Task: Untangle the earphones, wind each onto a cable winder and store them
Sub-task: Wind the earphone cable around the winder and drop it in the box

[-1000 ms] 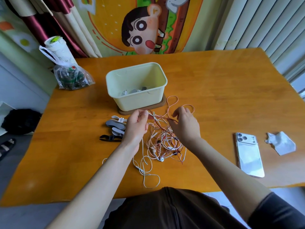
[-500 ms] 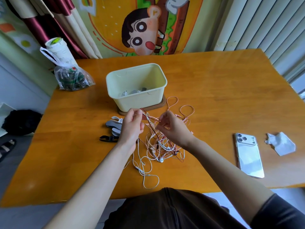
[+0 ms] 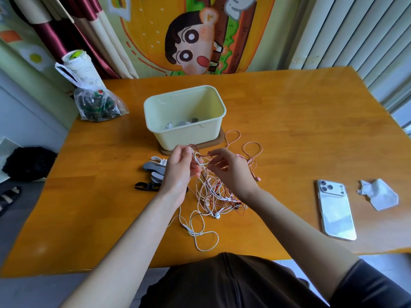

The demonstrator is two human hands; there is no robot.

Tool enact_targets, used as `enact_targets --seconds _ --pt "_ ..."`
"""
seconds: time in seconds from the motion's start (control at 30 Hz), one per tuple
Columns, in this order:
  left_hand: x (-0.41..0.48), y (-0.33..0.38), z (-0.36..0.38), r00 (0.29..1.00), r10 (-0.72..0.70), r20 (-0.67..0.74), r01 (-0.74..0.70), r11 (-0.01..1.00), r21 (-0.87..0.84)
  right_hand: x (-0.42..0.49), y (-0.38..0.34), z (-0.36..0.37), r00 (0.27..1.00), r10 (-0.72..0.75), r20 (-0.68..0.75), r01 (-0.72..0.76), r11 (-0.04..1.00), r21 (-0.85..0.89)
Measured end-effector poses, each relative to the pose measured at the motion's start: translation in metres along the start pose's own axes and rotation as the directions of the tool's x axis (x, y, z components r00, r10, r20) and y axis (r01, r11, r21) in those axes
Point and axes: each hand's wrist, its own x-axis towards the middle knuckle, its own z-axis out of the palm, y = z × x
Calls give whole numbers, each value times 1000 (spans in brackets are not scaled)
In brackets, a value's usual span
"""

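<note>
Earphones, tangled bundle of white, pink and dark-red cables (image 3: pixel 213 194): on orange wooden worktop (image 3: pixel 300 130), just in front of cream plastic tub (image 3: pixel 147 107), upper strands lifted; left hand (image 3: pixel 180 172): grip narrow, pinching a dark-red strand beside a white loop; right hand (image 3: pixel 231 172): grip narrow, fingertips pinching the same strand; grey, white and black cable winders (image 3: pixel 153 167): beside left hand; silver smartphone (image 3: pixel 335 210), crumpled white tissue (image 3: pixel 378 194): far right.

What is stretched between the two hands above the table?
In the head view, a short dark red cord runs from the left hand to the right hand. Both pinch it, and a white cable loop hangs just below.
</note>
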Motion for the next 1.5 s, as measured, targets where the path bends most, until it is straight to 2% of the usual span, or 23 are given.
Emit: enact_targets --seconds 0.07,0.2,0.3,0.43,0.5,0.6,0.67,0.77,0.83,0.9,0.97,1.03,1.13,1.2,1.23,1.27,1.4,1.5 --pt "0 1 0 1000 -10 8 10 1000 -29 1 -1 -1 999 -30 -25 28 999 -44" --pt "1 1 0 1000 -11 6 12 999 -46 0 3 2 997 -68 47 75 982 -176" --pt "7 1 -5 999 -3 -46 0 998 -68 -2 5 -3 995 24 98 -12 992 -128" --pt "13 -10 -13 990 -70 -125 58 993 -100 -5 6 -17 972 110 209 -99 993 -60" --pt "13 -17 -12 984 -88 -154 73 992 -100 -5 7 -20 962 130 241 -96 984 -148" --pt "14 -22 -11 977 -100 -188 82 991 -103 -4 15 -23 924 243 296 -134 929 -345" --pt "15 -23 -13 974 -109 -199 90 991 -100 -3 18 -25 926 276 257 -167 911 -378" --pt "15 -25 -14 970 -130 -208 109 988 -109 1 7 -29 975 205 89 -178 953 -246" --pt "15 -26 -14 967 -154 -205 131 984 -123 7 -6 -30 976 217 31 -216 975 -47" --pt "15 -27 -15 965 -177 -192 148 977 -156 13 -14 -35 963 267 29 -268 943 197" --pt "16 -27 -16 966 -189 -175 156 969 -190 15 -16 -42 957 282 75 -290 899 327" --pt "15 -24 -18 969 -189 -160 154 966 -208 15 -10 -48 959 277 60 -283 927 245" --pt "14 -21 -19 978 -171 -117 149 973 -178 17 6 -54 954 290 -73 -294 954 -51" --pt "12 -20 -16 984 -162 -71 149 975 -163 15 15 -53 956 282 -79 -292 899 -328" --pt "10 -19 -15 986 -157 -51 148 977 -153 12 16 -50 964 260 -50 -257 874 -413" --pt "9 -19 -13 988 -154 -32 148 979 -142 8 15 -45 972 233 -13 -216 880 -423" --pt "5 -18 -6 988 -151 42 154 985 -83 -6 -5 -17 993 42 114 -13 968 -251" --pt "3 -17 -4 985 -150 80 153 988 -24 -8 -11 0 992 -2 128 29 978 -207"
